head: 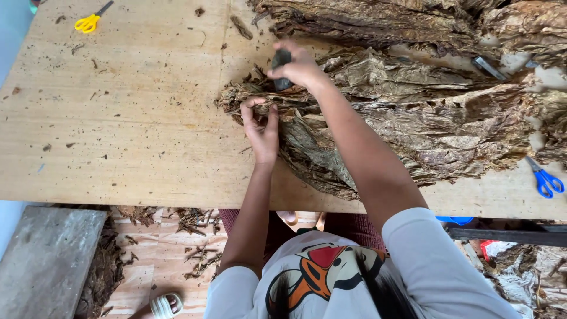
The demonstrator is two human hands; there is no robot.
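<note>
**Working the leaf pile**

Nearest me, left hand [261, 127] pinched a leaf [307, 147] at the pile's [437, 127] near-left edge. Right hand [298, 66] clasped a dark tool [281, 66] just beyond it. I judged it best to hold the leaf taut, stroking away from my fingers.

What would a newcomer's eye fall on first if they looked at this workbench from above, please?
Most likely the big heap of dried brown leaves covering the right half of the wooden table. Next come the two hands at its left tip: the right hand grips a dark tool, and the left hand pinches the leaf ends. Bright spots follow: yellow scissors at the far left corner and blue scissors at the right edge.
</note>
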